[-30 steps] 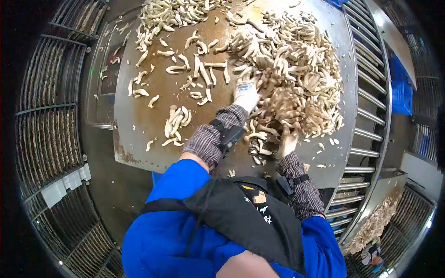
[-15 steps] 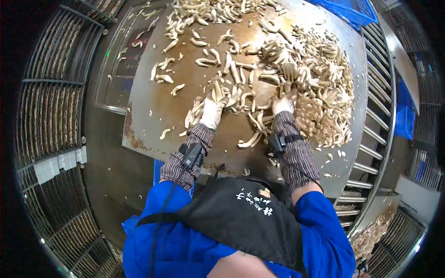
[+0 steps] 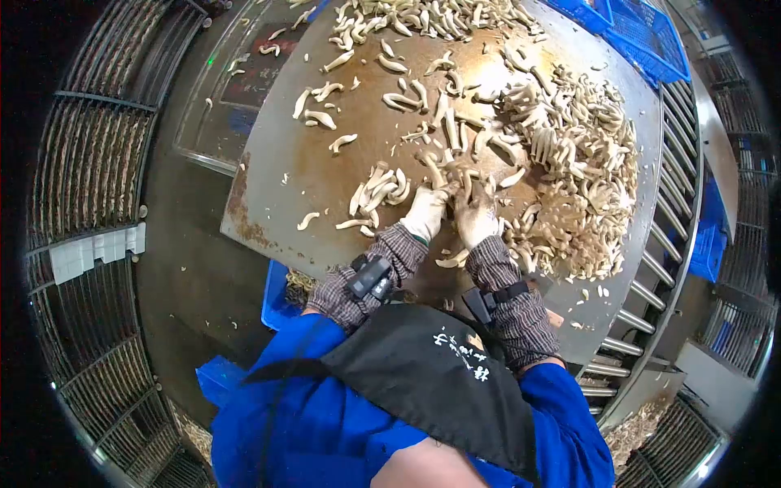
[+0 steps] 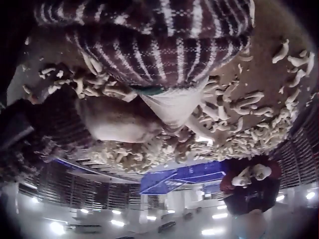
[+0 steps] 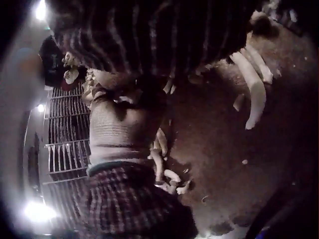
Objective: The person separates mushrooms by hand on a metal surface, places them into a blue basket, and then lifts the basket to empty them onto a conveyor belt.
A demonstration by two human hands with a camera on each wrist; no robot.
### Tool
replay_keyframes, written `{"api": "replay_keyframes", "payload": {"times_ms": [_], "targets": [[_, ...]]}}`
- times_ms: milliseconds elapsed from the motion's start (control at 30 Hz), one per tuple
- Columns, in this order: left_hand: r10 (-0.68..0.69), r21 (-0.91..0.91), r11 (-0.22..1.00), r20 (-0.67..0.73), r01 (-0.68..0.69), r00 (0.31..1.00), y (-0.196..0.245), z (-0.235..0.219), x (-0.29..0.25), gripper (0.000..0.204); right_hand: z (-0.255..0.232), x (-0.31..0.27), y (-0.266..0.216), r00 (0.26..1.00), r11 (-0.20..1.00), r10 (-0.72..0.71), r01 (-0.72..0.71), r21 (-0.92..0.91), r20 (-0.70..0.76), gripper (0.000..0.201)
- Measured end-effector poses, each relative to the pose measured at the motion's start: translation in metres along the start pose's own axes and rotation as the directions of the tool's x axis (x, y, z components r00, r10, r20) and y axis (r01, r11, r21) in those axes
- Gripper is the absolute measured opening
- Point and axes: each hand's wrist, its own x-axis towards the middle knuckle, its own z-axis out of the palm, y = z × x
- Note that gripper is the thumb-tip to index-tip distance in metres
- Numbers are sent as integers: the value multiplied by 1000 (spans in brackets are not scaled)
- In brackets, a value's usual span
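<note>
My gloved left hand (image 3: 427,213) and gloved right hand (image 3: 476,215) are side by side low on the table, their fingers almost meeting. Pale, long-stemmed mushrooms lie at the fingertips of both. The left fingers grip a mushroom (image 3: 434,172) whose stem points away from me. Between the right fingers a second mushroom (image 3: 467,182) is held. In the left wrist view the cuff hides most of the left hand, and the right hand (image 4: 119,119) shows beyond it. A small pile of mushrooms (image 3: 380,192) lies left of the left hand.
A large heap of mushrooms (image 3: 582,163) covers the table's right side, and another heap (image 3: 431,18) lies at the far edge. Loose ones are scattered between. A roller conveyor (image 3: 663,236) runs along the right; blue crates (image 3: 647,37) stand at the back right.
From the big heap, the left hand has gone left to the small pile, then back right beside the right hand. The right hand has left the heap's edge and moved left.
</note>
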Motion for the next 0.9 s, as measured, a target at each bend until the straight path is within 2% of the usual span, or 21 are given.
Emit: {"api": "replay_keyframes", "payload": {"times_ms": [33, 67, 100, 167, 200, 233, 267, 333, 433, 467, 500, 567, 600, 667, 700, 733, 767, 800, 833, 867, 900], "targets": [[-190, 73, 979, -43, 193, 981, -1, -10, 3, 30, 5, 5, 8, 1000, 982, -19, 19, 188, -1, 44], [199, 204, 952, 158, -229, 967, -30, -36, 19, 30, 9, 5, 13, 999, 928, -32, 31, 371, -4, 47], [58, -373, 926, -20, -62, 998, -19, -33, 21, 32, -1, 6, 5, 999, 851, 41, -50, 522, 29, 46], [-158, -836, 549, -92, 10, 983, -12, -33, 28, 34, -23, 7, -14, 978, 602, 188, -189, 776, 93, 47], [-1, -589, 804, -143, -84, 990, -18, -37, 31, 31, -15, 13, -2, 993, 643, 65, -120, 756, 102, 41], [161, -269, 944, -135, -192, 978, -25, -40, 34, 29, -10, 14, -5, 979, 786, 21, -142, 602, 203, 44], [175, -259, 944, -127, -203, 976, -25, -44, 39, 28, -4, 13, -10, 951, 896, 0, -138, 422, 310, 49], [205, -241, 944, -111, -227, 972, -22, -50, 49, 26, 2, 20, -12, 937, 833, 76, -247, 496, 340, 55], [240, -322, 893, -248, -314, 938, 1, -58, 48, 18, 10, 36, 4, 929, 500, 182, -368, 784, 321, 53], [269, -300, 908, -118, -292, 956, 55, -26, 14, 19, 8, 40, 5, 914, 377, 236, -400, 835, 332, 51], [203, -208, 958, -4, -199, 979, 49, -30, 18, 17, 11, 44, 7, 949, 619, 169, -311, 721, 265, 49], [111, -81, 991, 82, -105, 990, 44, -28, 23, 25, 15, 44, 0, 975, 732, 22, -167, 661, 222, 47], [102, -59, 993, 64, -98, 993, 46, -22, 24, 33, 16, 44, 1, 976, 685, -2, -157, 711, 217, 45], [16, -255, 967, 16, -11, 1000, 38, -36, 40, 40, 6, 47, 6, 974, 564, 61, -215, 798, 219, 43], [219, 182, 955, 106, -236, 970, 52, -40, 39, 39, -2, 50, 9, 966, 504, 118, -257, 825, 230, 41], [162, 409, 883, 192, -229, 968, 62, -38, 35, 47, -9, 52, 12, 955, 439, 174, -293, 850, 239, 40], [103, 606, 753, 276, -256, 956, 76, -33, 30, 56, -10, 59, 13, 966, 650, 138, -255, 716, 218, 41], [225, 724, 486, 437, -489, 871, 71, -37, 35, 63, -11, 65, 14, 974, 819, 99, -195, 539, 203, 42], [350, 805, 212, 467, -554, 812, 71, -43, 45, 67, -17, 59, 19, 992, 890, -57, 0, 455, 111, 46], [258, 907, 237, 287, -348, 922, 82, -44, 57, 61, -25, 66, 18, 986, 947, -166, 155, 281, 18, 40], [400, 943, 143, 223, -301, 889, 79, -50, 78, 54, -34, 74, 17, 959, 958, -272, 278, 75, -76, 35]]}}
